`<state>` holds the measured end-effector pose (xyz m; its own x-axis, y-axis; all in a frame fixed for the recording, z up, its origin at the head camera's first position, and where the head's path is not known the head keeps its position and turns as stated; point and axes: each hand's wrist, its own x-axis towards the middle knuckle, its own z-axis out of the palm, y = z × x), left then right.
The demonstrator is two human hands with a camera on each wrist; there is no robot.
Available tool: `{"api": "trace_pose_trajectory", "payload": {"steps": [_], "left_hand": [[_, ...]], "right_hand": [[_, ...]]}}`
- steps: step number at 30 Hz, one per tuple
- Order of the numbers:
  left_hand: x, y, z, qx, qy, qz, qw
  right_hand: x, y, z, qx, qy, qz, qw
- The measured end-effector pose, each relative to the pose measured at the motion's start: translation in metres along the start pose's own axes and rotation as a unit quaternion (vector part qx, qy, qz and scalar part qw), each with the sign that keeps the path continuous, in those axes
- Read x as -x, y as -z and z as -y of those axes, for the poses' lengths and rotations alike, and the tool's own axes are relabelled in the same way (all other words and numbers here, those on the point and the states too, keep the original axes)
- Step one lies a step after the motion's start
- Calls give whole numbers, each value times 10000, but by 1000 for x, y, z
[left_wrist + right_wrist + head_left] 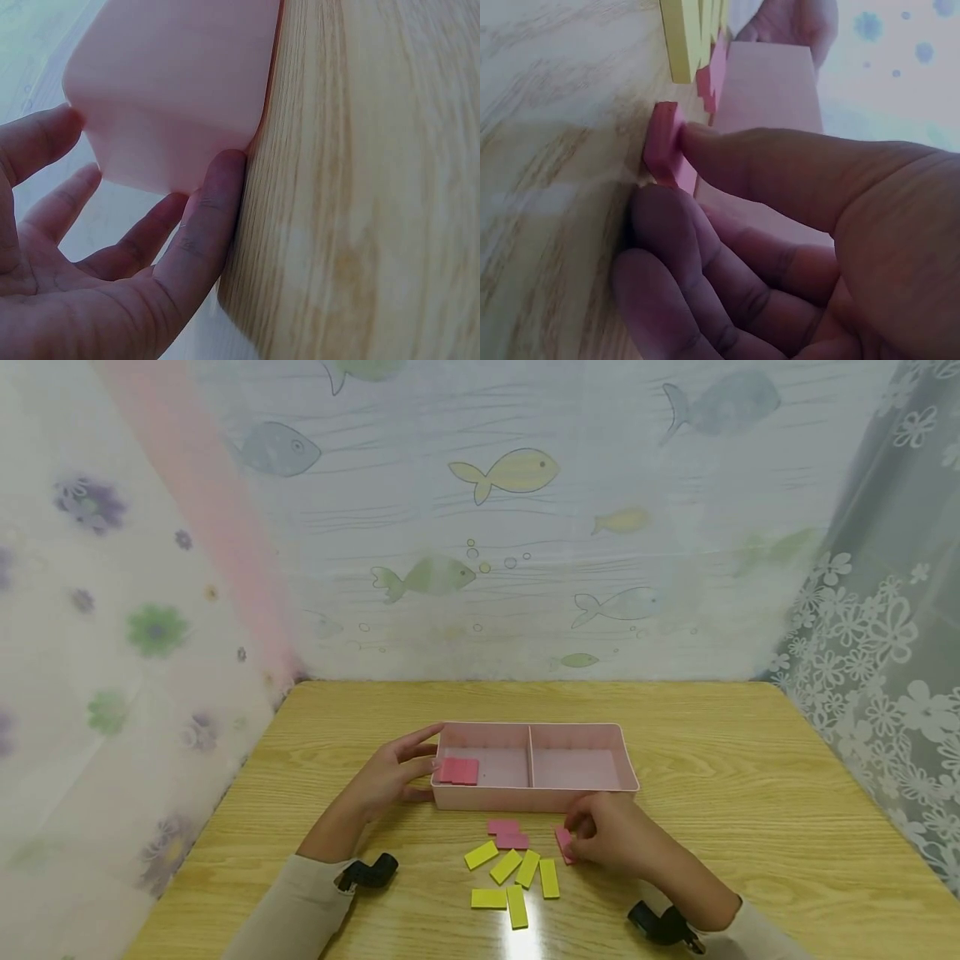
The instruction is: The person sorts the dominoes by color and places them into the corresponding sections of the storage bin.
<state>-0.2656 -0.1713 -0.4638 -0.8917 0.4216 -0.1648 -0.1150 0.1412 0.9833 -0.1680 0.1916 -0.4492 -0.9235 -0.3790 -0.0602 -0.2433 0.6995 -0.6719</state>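
A pink two-compartment box (482,799) sits on the table. My left hand (392,774) spans its left end with fingers spread, fingertips holding the end wall and corners; the left wrist view shows the hand (127,277) against the box (172,97). Flat pink tiles (459,771) lie in the front left corner of the left compartment. In front of the box, my right hand (618,835) pinches a pink tile (562,841). In the right wrist view, the thumb presses this tile's (662,142) side, with curled fingertips at its other end.
Two pink tiles (512,841) lie near the box's front wall. Several yellow tiles (489,899) are scattered nearer to me, left of my right hand. The wooden table (750,777) meets a fish-patterned curtain (510,610) behind the box.
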Motion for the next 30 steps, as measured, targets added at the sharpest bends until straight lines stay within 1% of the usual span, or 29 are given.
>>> {"api": "trace_pose_trajectory", "payload": {"steps": [4,8,11,16,23,30], "left_hand": [[0,0,0,-7,8,-1,10000],[0,0,-1,9,12,0,10000],[1,0,-1,30,1,19,10000],[2,0,-2,52,-25,39,10000],[2,-1,-2,39,-54,41,10000],[2,0,-1,43,-49,53,10000]], "right_hand": [[1,2,1,-55,148,224,9996],[3,4,3,-16,186,386,9991],[3,2,5,94,212,277,9993],[3,-2,7,161,137,86,9997],[4,-2,7,51,100,138,9998],[5,-3,8,178,104,127,9997]]}}
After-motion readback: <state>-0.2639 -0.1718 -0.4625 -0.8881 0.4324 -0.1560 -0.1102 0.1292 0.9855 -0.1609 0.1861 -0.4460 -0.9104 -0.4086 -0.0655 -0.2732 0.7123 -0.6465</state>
